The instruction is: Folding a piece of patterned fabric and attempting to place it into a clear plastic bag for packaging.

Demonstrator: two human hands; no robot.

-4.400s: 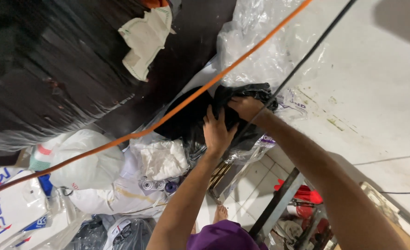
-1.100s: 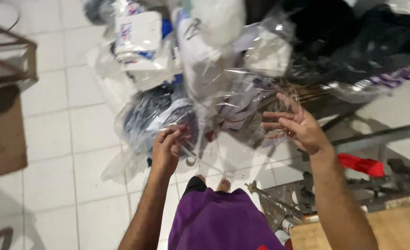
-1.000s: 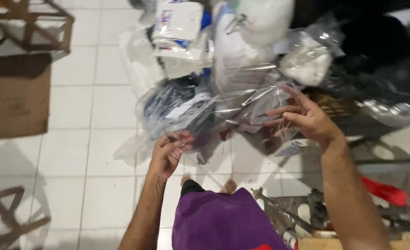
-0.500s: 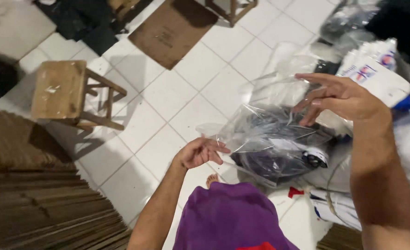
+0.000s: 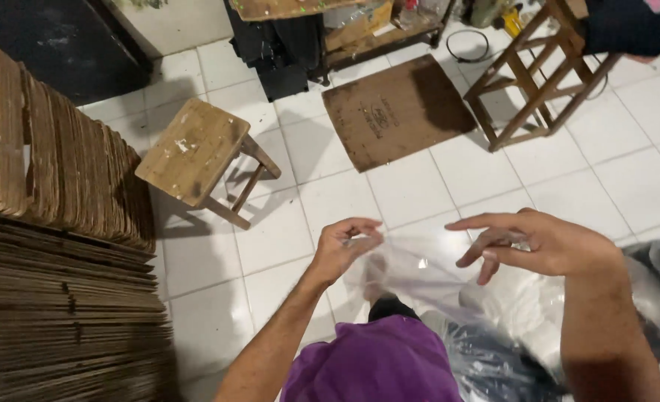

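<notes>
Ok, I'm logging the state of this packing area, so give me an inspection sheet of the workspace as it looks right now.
Surface: white tiled floor, marked in places.
Job's things: clear plastic bag stretched between both hands; more bagged items, partly dark, at lower right.
Clutter: flat cardboard sheet on the floor; stacks of folded cardboard at left.
Grippers: left hand pinching the bag's edge; right hand at the other edge, fingers partly spread, grip unclear.
Cables: a dark loop on the floor at the top, possibly a cable.
Surroundings: paint-spattered wooden stool; open wooden frame stool; dark items under a bench.
</notes>
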